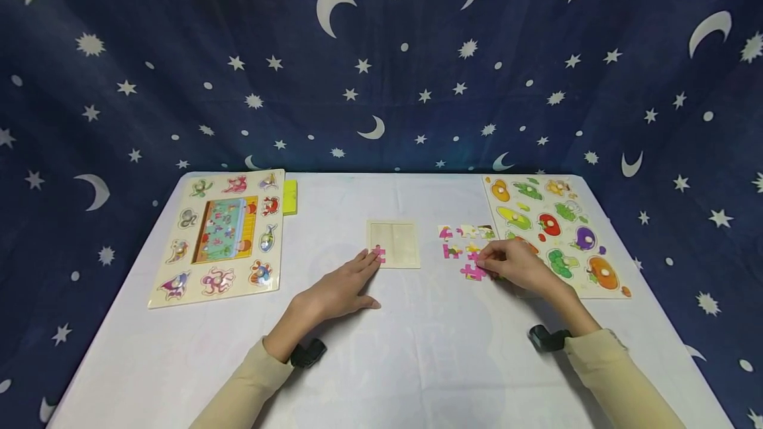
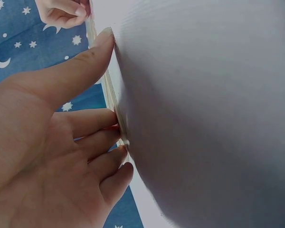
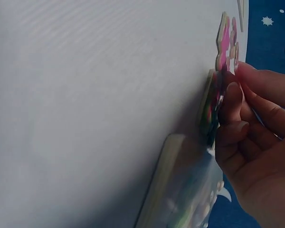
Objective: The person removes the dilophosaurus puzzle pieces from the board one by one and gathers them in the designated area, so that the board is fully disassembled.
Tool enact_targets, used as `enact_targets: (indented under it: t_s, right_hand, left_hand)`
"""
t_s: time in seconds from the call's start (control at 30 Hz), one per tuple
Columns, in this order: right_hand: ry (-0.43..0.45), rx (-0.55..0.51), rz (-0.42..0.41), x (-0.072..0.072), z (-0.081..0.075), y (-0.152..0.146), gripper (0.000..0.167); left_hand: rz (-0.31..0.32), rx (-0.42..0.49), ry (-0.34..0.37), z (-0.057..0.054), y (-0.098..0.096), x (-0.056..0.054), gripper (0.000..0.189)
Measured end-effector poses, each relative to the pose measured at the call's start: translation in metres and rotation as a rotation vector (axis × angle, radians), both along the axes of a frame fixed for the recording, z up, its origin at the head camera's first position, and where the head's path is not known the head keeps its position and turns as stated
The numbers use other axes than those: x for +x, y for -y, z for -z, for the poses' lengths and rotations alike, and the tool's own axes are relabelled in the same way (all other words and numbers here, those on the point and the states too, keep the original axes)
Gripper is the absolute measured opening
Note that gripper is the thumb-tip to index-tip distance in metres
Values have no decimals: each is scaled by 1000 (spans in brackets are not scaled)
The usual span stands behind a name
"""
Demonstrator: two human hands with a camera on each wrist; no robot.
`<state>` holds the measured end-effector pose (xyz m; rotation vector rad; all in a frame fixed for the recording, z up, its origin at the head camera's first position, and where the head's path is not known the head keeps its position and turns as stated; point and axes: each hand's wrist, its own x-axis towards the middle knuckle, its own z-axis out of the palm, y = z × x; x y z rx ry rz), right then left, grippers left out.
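Note:
A shallow square wooden puzzle tray [image 1: 401, 243] lies in the middle of the white table, a pink jigsaw piece [image 1: 381, 253] in its lower left corner. My left hand [image 1: 340, 288] rests palm down, its straight fingertips over that piece and the tray's left edge, thumb spread away. To the right of the tray lies a group of jigsaw pieces [image 1: 451, 251] in pink, yellow and green. At this group's right side my right hand [image 1: 517, 265] pinches a pink jigsaw piece between thumb and fingertips. In the right wrist view those fingertips hide most of the piece.
A sea-animal peg puzzle board [image 1: 173, 263] lies at the left, with a yellow block [image 1: 289, 197] by its upper right edge. At the right is a vegetable peg puzzle board [image 1: 551, 207], partly under my right hand. A dark starry cloth [image 1: 381, 85] hangs behind the table.

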<state>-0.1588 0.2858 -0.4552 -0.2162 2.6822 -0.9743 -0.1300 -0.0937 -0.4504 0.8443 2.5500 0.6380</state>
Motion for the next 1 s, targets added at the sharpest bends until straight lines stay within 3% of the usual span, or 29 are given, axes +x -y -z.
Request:
enact_targets:
  t_s: [0.2, 0.53, 0.73, 1.0]
  right_hand:
    - [-1, -13, -22, -5, -2, 16, 8]
    - [-86, -58, -127, -22, -2, 65, 7]
    - [-63, -96, -177, -31, -1, 90, 9]
    - [-27, -137, -183, -41, -1, 117, 10]
  left_hand:
    - [-4, -7, -4, -1, 1, 0, 82]
    - [10, -3, -27, 0, 1, -1, 80]
    - [2, -3, -2, 3, 2, -2, 77]
    - [-31, -32, 14, 2, 8, -8, 76]
